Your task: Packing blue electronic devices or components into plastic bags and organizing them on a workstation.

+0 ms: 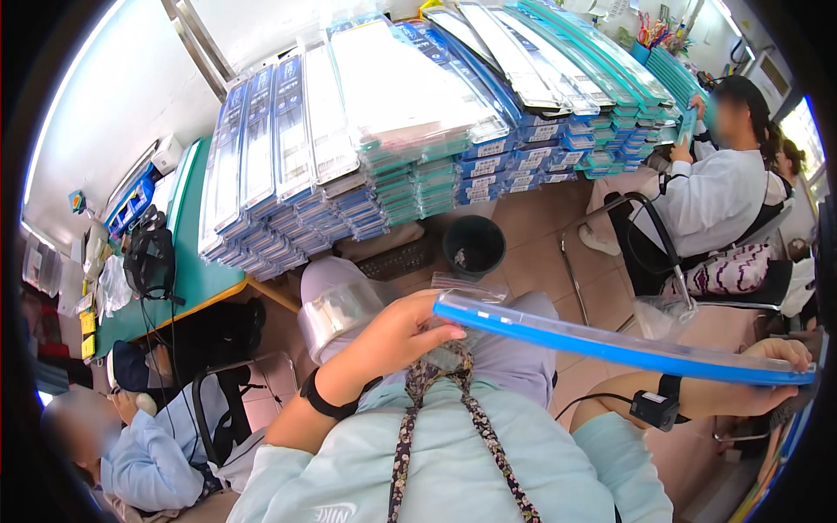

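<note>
A long, flat blue package with a clear plastic cover [610, 345] spans the space above my lap, tilted slightly down to the right. My left hand [403, 329] grips its left end, thumb along the near edge. At the far right end my right hand [776, 362] is closed around the package, fingers curling over the top. A clear, shiny plastic roll or wrapper [340, 312] rests on my left thigh; its exact kind is hard to tell. A small clear plastic piece [471, 286] lies beyond my left hand.
Tall stacks of similar blue packages [336, 213] and green packages [418, 187] fill the table ahead. A dark bin [473, 248] stands below them. One co-worker [715, 196] sits at the right holding a green package; another person [157, 453] sits at the left beside a green table [200, 283].
</note>
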A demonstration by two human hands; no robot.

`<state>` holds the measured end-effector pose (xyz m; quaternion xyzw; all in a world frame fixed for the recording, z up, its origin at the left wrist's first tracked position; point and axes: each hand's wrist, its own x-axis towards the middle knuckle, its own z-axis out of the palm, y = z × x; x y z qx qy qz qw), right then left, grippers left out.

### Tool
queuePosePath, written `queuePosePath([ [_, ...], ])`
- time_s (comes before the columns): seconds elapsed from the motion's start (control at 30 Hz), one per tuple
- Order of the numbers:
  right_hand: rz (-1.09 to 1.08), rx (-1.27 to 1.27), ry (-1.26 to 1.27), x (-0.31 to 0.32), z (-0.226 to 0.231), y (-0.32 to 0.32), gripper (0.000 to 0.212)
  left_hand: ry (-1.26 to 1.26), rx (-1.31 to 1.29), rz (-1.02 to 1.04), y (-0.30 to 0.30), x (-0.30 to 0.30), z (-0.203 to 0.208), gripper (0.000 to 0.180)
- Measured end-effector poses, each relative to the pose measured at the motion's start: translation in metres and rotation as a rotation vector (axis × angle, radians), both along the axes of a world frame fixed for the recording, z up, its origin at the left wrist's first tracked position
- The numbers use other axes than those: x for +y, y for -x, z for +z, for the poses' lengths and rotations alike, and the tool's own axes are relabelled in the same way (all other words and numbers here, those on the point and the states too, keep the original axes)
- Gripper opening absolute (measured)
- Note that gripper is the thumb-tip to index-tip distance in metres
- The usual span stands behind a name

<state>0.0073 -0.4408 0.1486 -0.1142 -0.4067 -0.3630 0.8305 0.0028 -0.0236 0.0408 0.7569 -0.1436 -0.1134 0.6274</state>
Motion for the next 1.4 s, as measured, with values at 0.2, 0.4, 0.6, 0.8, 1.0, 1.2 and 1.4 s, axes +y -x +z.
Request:
queuePosePath([
  [0.2, -0.084, 0.097, -0.157, 0.023, 0.015, -0.006, 0.031, -0.161, -0.254, -0.010, -0.005, 0.004, -0.002, 0.028],
  [0.4, 0.021, 0.027, -0.006, 0.012, 0.016, -0.014, 0.033, -0.124, -0.316, -0.035, -0.003, 0.010, -0.008, 0.033],
  [0.6, 0.014, -0.004, 0.307, -0.006, 0.040, -0.028, 0.036, -0.247, -0.532, 0.122, 0.002, 0.006, -0.014, 0.036],
  [0.8, -0.070, 0.009, 0.396, 0.000, 0.060, -0.040, 0.037, -0.367, -0.609, 0.007, 0.002, 0.000, -0.008, 0.037],
  [1.0, 0.026, -0.121, 0.487, -0.048, 0.058, -0.036, 0.034, -0.434, -0.619, -0.182, 0.001, -0.010, -0.007, 0.044],
  [1.2, 0.144, -0.278, 0.603, 0.078, 0.076, -0.034, 0.031, -0.402, -0.659, -0.238, 0.002, -0.024, -0.006, 0.047],
  [1.4, 0.298, -0.306, 0.743, 0.094, 0.076, -0.022, 0.022, -0.409, -0.764, -0.275, -0.001, -0.019, 0.022, 0.053],
])
